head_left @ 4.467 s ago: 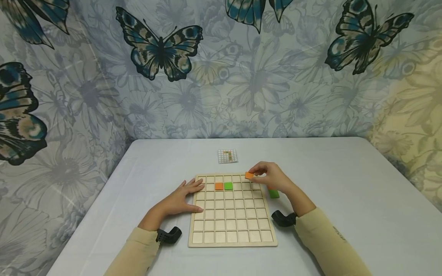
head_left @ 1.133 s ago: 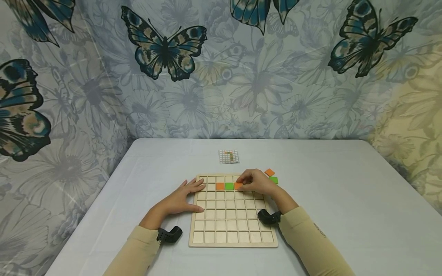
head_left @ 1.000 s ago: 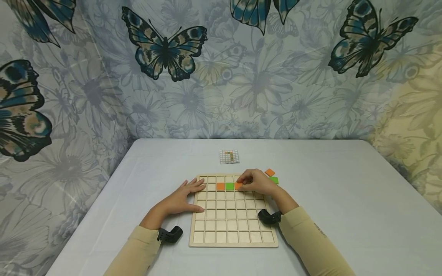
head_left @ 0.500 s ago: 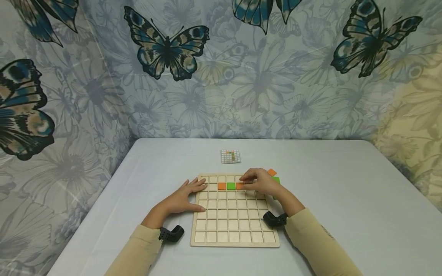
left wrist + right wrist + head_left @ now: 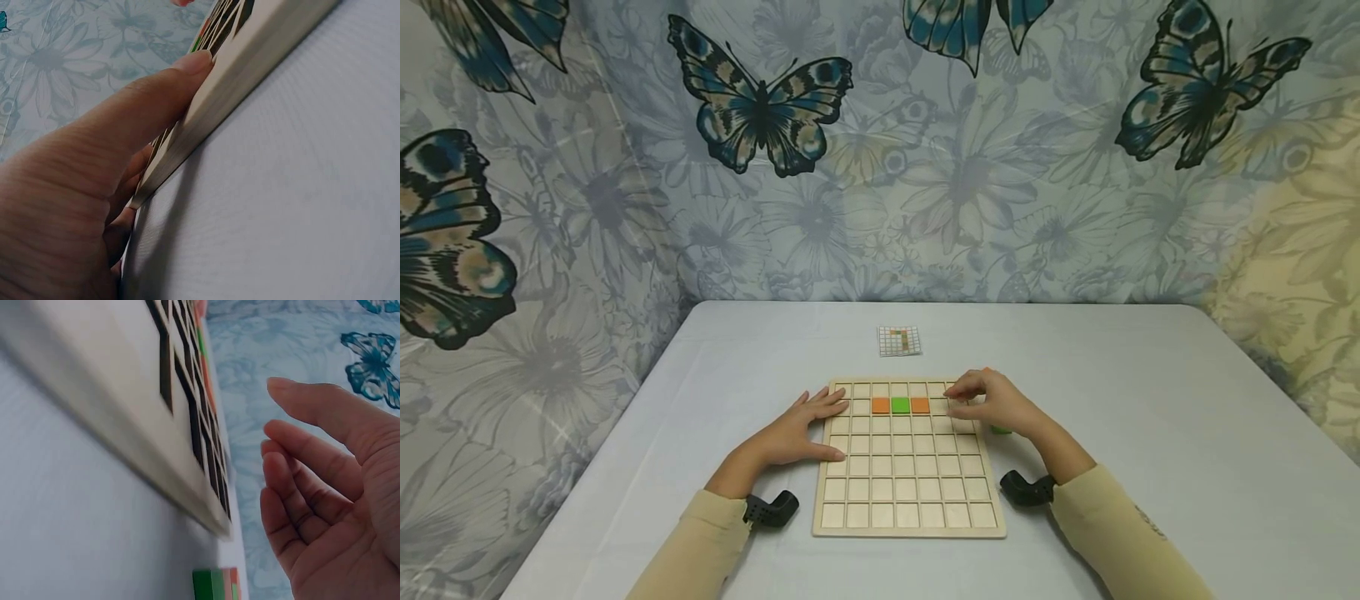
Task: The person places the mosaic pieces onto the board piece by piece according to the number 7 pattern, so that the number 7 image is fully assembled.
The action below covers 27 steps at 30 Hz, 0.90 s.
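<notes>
1. The left hand point(image 5: 797, 433) lies flat, fingers spread, pressing the board point(image 5: 910, 500) at its near edge; it should hold the board steady on the bench point(image 5: 1150, 400).
2. The right hand point(image 5: 1000, 404) hovers loosely open, holding nothing, over the board's far corner.
3. Three tiles point(image 5: 900, 406) sit just left of its fingertips.
4. The spare green tile point(image 5: 1000, 430) lies right under its palm; a clean pinch by the edges looks best.
</notes>
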### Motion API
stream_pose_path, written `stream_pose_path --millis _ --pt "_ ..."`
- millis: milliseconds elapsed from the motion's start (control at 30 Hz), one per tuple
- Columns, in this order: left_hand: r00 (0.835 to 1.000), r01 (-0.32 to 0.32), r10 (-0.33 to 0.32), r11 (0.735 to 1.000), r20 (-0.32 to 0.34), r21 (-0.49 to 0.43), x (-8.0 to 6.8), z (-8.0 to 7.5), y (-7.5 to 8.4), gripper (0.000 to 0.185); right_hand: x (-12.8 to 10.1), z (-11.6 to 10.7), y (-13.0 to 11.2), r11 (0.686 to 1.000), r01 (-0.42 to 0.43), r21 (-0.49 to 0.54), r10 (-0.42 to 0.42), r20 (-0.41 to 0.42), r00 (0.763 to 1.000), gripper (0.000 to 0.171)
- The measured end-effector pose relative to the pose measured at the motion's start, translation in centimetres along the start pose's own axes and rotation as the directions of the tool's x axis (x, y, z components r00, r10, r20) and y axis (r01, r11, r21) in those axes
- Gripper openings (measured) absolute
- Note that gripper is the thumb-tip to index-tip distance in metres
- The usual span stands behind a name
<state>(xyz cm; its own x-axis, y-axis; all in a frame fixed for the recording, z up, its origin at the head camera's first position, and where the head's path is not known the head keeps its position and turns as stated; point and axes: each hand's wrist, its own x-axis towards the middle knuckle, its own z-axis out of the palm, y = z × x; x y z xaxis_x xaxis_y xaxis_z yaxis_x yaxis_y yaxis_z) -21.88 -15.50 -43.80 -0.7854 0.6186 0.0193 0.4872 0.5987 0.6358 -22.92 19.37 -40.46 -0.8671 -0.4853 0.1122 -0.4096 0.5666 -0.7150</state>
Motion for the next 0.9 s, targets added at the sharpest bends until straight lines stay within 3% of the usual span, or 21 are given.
stream_pose_path --millis 233,433,900 --pt "1.0 0.012 -0.012 1.0 0.005 0.0 0.0 0.1 0.0 0.086 -1.6 -0.8 0.7 0.996 -0.084 0.041 0.084 -0.012 0.996 0.03" --pt "1.0 0.014 -0.014 1.0 0.008 0.003 0.0 0.1 -0.1 0.087 -2.7 -1.4 1.3 0.998 -0.065 -0.008 0.065 -0.023 0.998 0.033" --pt "1.0 0.02 -0.02 1.0 0.001 0.002 0.0 0.1 0.1 0.086 -5.0 -2.3 2.4 0.993 -0.115 -0.001 0.115 -0.052 0.992 0.032"
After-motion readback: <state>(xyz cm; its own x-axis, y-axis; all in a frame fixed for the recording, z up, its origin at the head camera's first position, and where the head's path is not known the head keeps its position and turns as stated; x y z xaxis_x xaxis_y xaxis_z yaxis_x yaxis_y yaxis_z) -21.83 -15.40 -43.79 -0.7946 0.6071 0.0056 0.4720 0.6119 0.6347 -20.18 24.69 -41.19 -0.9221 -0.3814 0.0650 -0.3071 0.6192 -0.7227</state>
